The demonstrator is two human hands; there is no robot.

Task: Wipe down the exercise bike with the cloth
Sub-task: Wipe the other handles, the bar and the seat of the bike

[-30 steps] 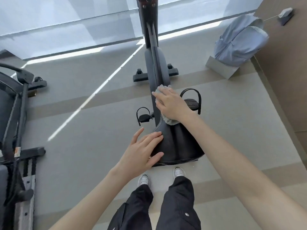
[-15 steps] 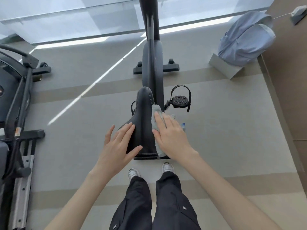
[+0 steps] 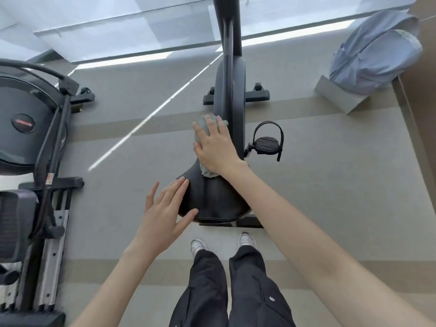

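Cloth (image 3: pixel 203 121): soft, limp; your flat right hand (image 3: pixel 215 147) presses it on the seat (image 3: pixel 212 197) nose.
Left hand (image 3: pixel 165 208): spread, touching seat edge.

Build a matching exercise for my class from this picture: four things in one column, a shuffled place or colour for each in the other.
1 cloth
2 left hand
3 backpack
4 pedal

A flat against the saddle's left side
B right of the bike frame
C under the right hand
D light blue, top right

Pairs: 1-C, 2-A, 3-D, 4-B
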